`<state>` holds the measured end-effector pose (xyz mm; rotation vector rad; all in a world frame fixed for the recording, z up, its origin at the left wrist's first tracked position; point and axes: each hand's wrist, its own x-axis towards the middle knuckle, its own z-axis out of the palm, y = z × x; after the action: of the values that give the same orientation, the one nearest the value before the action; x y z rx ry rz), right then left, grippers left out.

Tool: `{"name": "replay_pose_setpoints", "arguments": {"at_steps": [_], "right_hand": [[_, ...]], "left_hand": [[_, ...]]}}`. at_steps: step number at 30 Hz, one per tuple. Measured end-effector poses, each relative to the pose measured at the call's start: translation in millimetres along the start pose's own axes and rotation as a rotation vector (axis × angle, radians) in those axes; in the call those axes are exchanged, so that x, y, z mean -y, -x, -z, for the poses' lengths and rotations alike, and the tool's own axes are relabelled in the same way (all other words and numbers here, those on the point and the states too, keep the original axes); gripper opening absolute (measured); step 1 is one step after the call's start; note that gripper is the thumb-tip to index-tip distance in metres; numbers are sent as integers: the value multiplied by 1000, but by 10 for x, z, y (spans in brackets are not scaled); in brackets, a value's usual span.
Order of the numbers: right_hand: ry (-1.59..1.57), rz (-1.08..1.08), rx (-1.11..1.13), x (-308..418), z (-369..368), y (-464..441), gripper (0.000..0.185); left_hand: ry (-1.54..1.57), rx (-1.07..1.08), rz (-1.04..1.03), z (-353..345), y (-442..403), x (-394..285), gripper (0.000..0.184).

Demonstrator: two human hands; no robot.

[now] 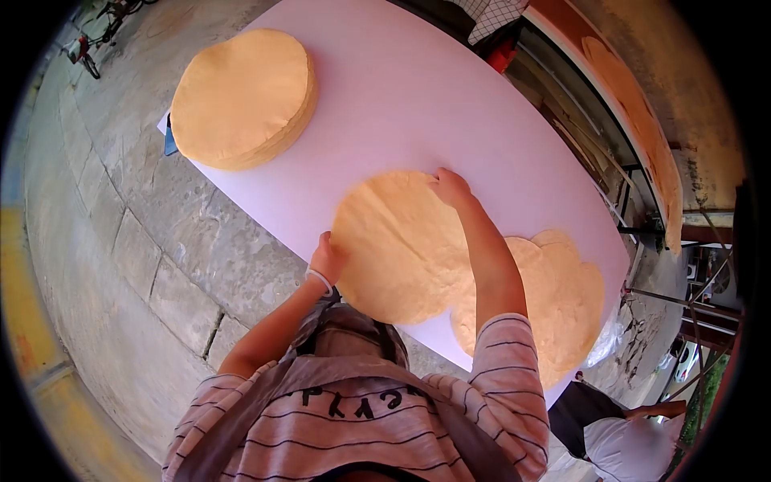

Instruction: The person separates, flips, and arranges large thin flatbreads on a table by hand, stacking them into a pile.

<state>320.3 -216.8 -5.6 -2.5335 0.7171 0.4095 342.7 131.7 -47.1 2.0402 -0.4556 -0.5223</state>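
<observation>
A large, thin round flatbread [393,249] is stretched between my two hands over the pale table. My left hand [325,259] grips its left edge, fingers closed on the rim. My right hand [451,188] pinches its upper right edge. The flatbread's lower right side overlaps several more flatbreads [554,297] lying loosely spread to the right. A tall, neat stack of round flatbreads [241,92] stands at the far left end of the table.
The pale pink tabletop [426,96] runs diagonally across the view. Clear plastic [606,345] lies by its right end. Another person [630,442] is at the lower right. Concrete paving [152,241] lies to the left, with a bicycle [83,52] farther off.
</observation>
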Motion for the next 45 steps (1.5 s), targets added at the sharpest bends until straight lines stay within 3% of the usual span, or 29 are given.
{"name": "replay_pose_setpoints", "arguments": {"at_steps": [5,10,13,15,16,17,18,19,20,21,23,24,27,29,31,36,37,45], "right_hand": [[-194,-34,239,85,321,237,40],[-268,-15,167,323,934,516,29],[-385,153,-33,553,1351,479,24],[-345,199,-129,843,1675,300,23],[-250,271,-222,1036,1903,200,22],[-152,344,-315,1253,2171,77,22],[-188,403,-479,1446,2412,-63,21],[-295,338,-532,1733,2704,-129,23],[-364,400,-650,2019,2952,-169,24],[-433,463,-768,2275,3140,-195,25],[-433,564,-882,2734,3313,-257,27],[-441,630,-940,2910,3289,-315,24],[5,663,-1039,3217,2963,-470,18],[26,770,-992,3402,2509,-598,16],[65,812,-851,3367,1939,-734,21],[29,639,-450,3122,205,-986,23],[19,630,-465,3113,1,-975,23],[-51,551,-570,3113,-273,-915,23]], "left_hand": [[2,-15,15,-137,40,-23,27],[40,199,67,533,-337,-322,21],[230,337,-1,1089,-925,-492,23],[186,425,-63,1518,-1338,-940,28],[227,481,-224,1595,-1751,-807,33],[184,482,-181,1876,-2059,-1056,35],[107,385,-369,2173,-2395,-1328,34],[237,391,-364,2549,-2672,-1726,37],[324,364,-502,2870,-3195,-1871,36],[288,232,-583,3335,-3089,-2431,33],[77,21,-693,3994,-3387,-2802,30],[82,-44,-747,4261,-3730,-2701,29],[-196,-162,-807,4738,-3820,-2413,30],[-307,-230,-1039,4772,-3715,-1951,33],[-526,-160,-1155,4779,-3445,-1451,35],[-693,-64,-831,4308,-2927,292,35],[-652,-40,-771,4234,-2874,528,38],[-602,-49,-756,4190,-2773,656,48]]}}
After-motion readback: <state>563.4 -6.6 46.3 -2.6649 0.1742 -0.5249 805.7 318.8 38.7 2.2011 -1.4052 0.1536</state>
